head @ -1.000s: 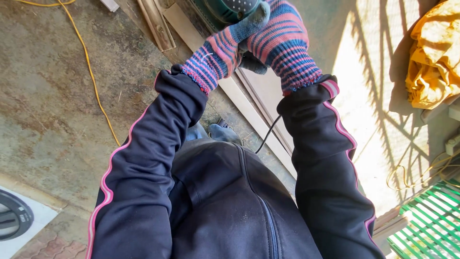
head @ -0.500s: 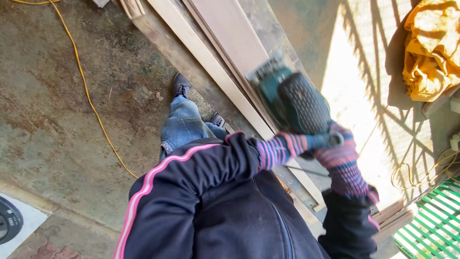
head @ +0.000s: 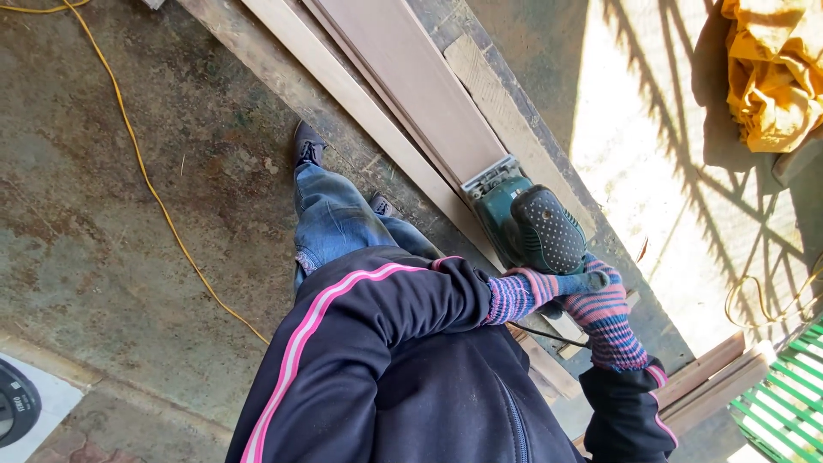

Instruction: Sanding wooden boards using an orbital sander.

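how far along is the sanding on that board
Done: I can't tell a sanded stretch from a raw one. In hand: both gloved hands, left hand and right hand, grip the green sander at the board's near end. Left: seemingly the length beyond it.

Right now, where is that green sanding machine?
In the head view, right of centre, the green sander sits on the long pale board, gripped at its near end by both gloved hands, left hand and right hand.

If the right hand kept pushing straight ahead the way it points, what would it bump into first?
The right hand already grips the green sander, so it meets that first. Beyond the sander lies the long board; its surface looks free as far as shown.
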